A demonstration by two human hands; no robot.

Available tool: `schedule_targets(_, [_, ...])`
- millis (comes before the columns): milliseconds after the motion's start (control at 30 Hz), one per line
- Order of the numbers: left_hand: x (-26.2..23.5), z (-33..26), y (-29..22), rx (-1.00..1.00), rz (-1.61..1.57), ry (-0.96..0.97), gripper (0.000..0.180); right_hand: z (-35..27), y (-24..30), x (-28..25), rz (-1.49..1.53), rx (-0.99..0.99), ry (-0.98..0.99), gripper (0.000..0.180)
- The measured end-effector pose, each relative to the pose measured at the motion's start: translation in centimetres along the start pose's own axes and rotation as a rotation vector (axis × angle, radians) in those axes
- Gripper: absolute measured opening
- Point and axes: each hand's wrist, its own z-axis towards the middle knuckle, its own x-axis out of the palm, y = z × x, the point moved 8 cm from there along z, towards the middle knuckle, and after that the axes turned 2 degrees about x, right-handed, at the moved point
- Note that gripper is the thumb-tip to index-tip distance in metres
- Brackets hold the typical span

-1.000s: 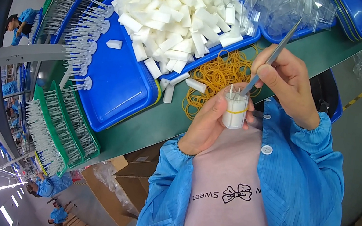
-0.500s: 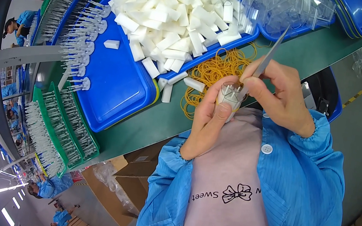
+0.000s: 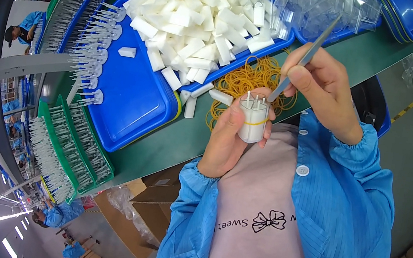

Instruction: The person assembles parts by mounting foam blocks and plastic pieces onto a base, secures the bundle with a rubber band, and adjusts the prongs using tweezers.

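My left hand grips a small clear-walled bundle with white foam inside and several thin white pins standing out of its top. Around the bundle's middle runs a yellow rubber band. Pinched in my right hand is a pair of metal tweezers, its lower end close beside the bundle's top; I cannot tell whether it touches. Just beyond both hands lies a heap of yellow rubber bands on the green table.
White foam blocks are heaped on blue trays, with some loose on the table. Clear plastic pieces fill a tray at the far right. To the left stand a blue tray with pinned parts along its edge and a green rack of pins.
My left hand has shifted left and turned, so the bundle's side and its rubber band show fully. My right hand has drawn slightly up and right with the tweezers.
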Motion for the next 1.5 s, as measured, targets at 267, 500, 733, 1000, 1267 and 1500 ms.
schedule_targets(267, [0.5, 0.1, 0.5, -0.068, -0.176, 0.059, 0.060, 0.3, -1.1, 1.3, 0.154, 0.176, 0.163, 0.021])
schedule_targets(500, [0.0, 0.1, 2.2, -0.225, -0.463, 0.164, 0.056, -0.1, -0.7, 2.2, -0.054, -0.007, 0.277, 0.018])
schedule_targets(733, [0.1, 0.6, 2.1, -0.176, -0.326, 0.045, 0.058, -0.4, -0.8, 1.1, 0.018, -0.032, 0.077, 0.018])
schedule_targets(1000, [1.2, 0.6, 1.4, -0.122, -0.426, 0.224, 0.060, 0.1, -0.2, 0.1, 0.043, -0.001, 0.044, 0.024])
schedule_targets(1267, [0.6, 0.3, 2.1, -0.202, -0.341, 0.091, 0.064, -0.2, -0.4, 0.6, 0.079, 0.057, 0.096, 0.022])
schedule_targets(1500, [0.7, 0.1, 2.6, -0.217, -0.320, 0.105, 0.061, -0.5, -1.2, 1.6, 0.125, 0.155, 0.203, 0.016])
